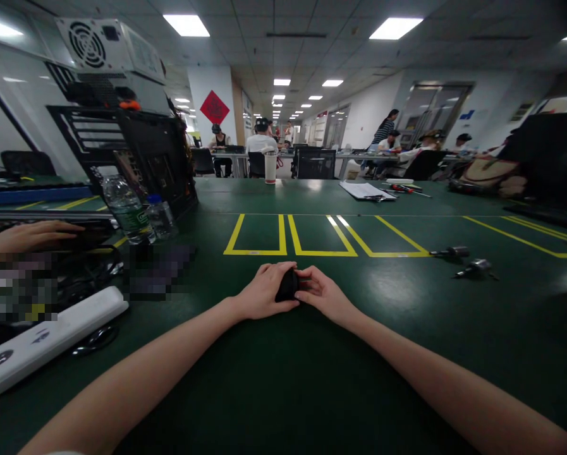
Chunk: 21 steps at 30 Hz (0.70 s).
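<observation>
- Here, far left, another person's hand (41,237) lies flat over some dark things.
- Near it, a long white plastic bar (60,338) lies on the green table (287,385), with a bit of black cord just beside it.
- Next comes a clear water bottle (126,212), standing up, and a smaller bottle (161,220) with a blue cap just to its right.
- Behind them is a big black computer frame (153,148), with a gray metal box (112,47) on top.
- In the middle, the left hand (267,292) curls around a small black thing (287,285), holding it low over the table or on it; I cannot tell which.
- A tall white cup (270,167) stands farther back.
- Lines of yellow tape (325,253) make boxes just past the hands.
- The right hand (325,294) has its thumb and fingers close together at the black thing's right side. I cannot tell if they grip it.
- More to the right are some papers (366,191) and two metal tool parts (475,268).
- Far right, a tan bag (487,172) sits on the table.
</observation>
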Each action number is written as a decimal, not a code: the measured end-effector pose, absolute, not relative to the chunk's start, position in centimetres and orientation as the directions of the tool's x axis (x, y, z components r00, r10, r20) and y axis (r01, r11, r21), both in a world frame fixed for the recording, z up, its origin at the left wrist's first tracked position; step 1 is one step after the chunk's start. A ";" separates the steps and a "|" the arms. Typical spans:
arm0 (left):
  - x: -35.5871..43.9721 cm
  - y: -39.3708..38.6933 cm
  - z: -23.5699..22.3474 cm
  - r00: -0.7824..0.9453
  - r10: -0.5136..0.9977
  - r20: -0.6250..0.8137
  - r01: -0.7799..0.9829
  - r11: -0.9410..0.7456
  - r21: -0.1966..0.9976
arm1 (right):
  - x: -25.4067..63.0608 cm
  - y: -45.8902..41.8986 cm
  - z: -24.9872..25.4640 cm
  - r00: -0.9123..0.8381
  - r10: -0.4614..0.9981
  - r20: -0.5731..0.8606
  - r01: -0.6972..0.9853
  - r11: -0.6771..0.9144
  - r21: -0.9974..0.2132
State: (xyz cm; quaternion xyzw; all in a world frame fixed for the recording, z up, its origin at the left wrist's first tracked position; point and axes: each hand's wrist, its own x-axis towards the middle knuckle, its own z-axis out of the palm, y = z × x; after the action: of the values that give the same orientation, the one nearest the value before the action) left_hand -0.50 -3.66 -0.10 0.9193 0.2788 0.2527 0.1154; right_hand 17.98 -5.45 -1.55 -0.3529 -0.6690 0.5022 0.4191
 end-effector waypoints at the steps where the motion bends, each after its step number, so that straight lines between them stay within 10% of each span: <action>1: -0.5 -3.7 -0.1 0.716 0.572 0.400 0.458 -0.817 0.350 | 17.9 -5.5 -1.6 -0.399 0.894 0.205 0.043 0.241 -0.970; 21: -0.9 -3.9 0.1 0.729 0.543 0.417 0.432 -0.837 0.335 | 17.4 -5.7 -1.2 -0.384 0.899 0.210 0.062 0.252 -0.966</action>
State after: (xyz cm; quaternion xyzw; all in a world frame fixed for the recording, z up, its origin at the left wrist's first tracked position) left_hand -0.90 -3.89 0.06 0.9234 0.2640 0.2569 0.1082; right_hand 17.37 -5.74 -1.19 -0.3592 -0.6687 0.4950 0.4230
